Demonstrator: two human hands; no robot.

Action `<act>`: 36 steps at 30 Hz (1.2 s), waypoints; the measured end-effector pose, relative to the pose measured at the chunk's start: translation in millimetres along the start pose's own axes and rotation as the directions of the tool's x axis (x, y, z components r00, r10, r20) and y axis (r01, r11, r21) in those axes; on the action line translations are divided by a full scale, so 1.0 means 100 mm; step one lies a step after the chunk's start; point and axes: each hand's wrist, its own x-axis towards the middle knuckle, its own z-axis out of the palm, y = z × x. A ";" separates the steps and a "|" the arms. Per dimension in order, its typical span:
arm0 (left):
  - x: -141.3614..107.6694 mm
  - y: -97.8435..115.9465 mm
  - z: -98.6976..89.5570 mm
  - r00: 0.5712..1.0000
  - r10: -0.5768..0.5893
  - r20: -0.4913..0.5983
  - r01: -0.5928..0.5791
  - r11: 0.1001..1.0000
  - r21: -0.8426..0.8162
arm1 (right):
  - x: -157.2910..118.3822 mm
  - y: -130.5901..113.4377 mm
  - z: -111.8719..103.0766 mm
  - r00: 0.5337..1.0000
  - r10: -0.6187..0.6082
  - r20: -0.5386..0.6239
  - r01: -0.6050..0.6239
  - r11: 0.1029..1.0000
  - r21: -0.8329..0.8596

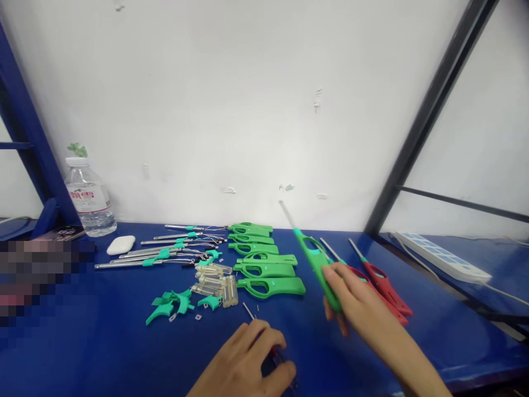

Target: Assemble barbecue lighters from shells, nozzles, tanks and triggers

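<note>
My right hand [343, 292] is closed round the handle of a green long-necked lighter [316, 259], held up above the table with its metal tube pointing up and to the left. Low in the middle, my left hand [252, 358] curls its fingers round a screwdriver; the thin metal shaft [248, 311] sticks out past the fingers, and most of the handle is hidden. Behind the left hand lie green lighter shells [270, 285] in a column. Beside them are clear fuel tanks [215, 284] in a heap and green triggers [169, 303].
Metal lighter tubes with wires [124, 263] lie at the left. Two red lighters [388, 289] rest beyond my right hand. A white case [121, 245], a water bottle [91, 201] and a white power strip [442, 256] stand or lie near the wall.
</note>
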 end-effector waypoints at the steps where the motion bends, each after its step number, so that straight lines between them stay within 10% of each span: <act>1: -0.02 -0.01 0.06 0.998 -0.030 0.051 0.030 0.999 0.015 | 0.03 0.08 -0.06 0.998 0.015 -0.055 -0.018 0.998 -0.053; 18: -0.20 -0.01 0.43 0.999 -0.020 -0.041 0.022 0.999 0.041 | 0.22 0.56 -0.22 0.963 -0.004 -0.269 -0.137 0.854 -0.501; 27: -0.17 0.04 0.42 0.995 -0.087 -0.058 0.088 0.996 0.014 | 0.27 0.18 0.28 0.960 -0.278 -0.018 0.243 0.866 -0.438; 36: -0.25 -0.01 0.36 0.989 -0.140 0.056 0.129 0.977 0.171 | 0.32 0.20 0.39 0.937 -0.342 0.071 0.340 0.847 -0.409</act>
